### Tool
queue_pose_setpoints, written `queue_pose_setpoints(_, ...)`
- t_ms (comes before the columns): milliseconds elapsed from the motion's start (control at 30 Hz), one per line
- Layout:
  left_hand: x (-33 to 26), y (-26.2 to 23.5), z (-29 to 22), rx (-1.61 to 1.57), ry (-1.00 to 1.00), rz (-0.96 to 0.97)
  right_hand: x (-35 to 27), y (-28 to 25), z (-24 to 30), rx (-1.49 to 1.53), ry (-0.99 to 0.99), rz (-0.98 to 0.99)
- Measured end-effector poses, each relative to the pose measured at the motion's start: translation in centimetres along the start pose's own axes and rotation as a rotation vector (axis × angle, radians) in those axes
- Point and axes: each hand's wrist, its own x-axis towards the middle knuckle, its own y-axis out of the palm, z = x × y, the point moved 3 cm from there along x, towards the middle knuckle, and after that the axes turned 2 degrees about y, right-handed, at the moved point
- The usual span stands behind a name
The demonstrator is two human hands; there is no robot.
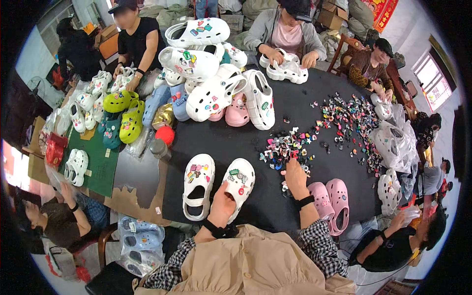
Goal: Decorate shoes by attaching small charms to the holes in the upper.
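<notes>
My left hand [222, 205] grips a white clog [239, 178] by its heel opening, the thumb inside. Colourful shoe charms sit on the clog's toe. Just left of it rests its white mate [199, 179], also decorated, with the heel strap toward me. My right hand [296, 181] reaches into the near edge of a pile of small shoe charms [287, 147]. Its fingers are drawn together, and their tips are partly hidden among the charms, so any charm between them cannot be made out. A pair of pink clogs [338, 204] lies right of my right wrist.
A heap of white clogs [211, 93] stands on the black table [196, 140]. More loose charms [351, 118] spread to the right. A red-lidded jar [161, 147] and lime-green clogs [132, 120] are at left. Several co-workers sit around; one handles a white clog [287, 71] opposite.
</notes>
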Motion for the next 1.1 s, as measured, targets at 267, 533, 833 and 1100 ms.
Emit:
queue_pose_setpoints(267,0.5,-3.5,0.1,-0.033,0.084,-0.052,-1.4,-3.1,9.5,0.053,-0.071,0.004)
queue_pose_setpoints(533,-0.3,-2.2,2.3,0.224,0.118,-0.119,-1.3,-2.0,15.4,0.212,-0.001,0.386)
queue_pose_setpoints(833,-0.1,-1.2,2.4,0.307,0.185,-0.074,-2.4,0.5,12.3,0.551,0.061,0.462)
queue_pose_setpoints(1100,-1.3,1.1,2.5,0.534,0.288,-0.191,-3.0,0.1,11.7,0.960,0.340,0.698)
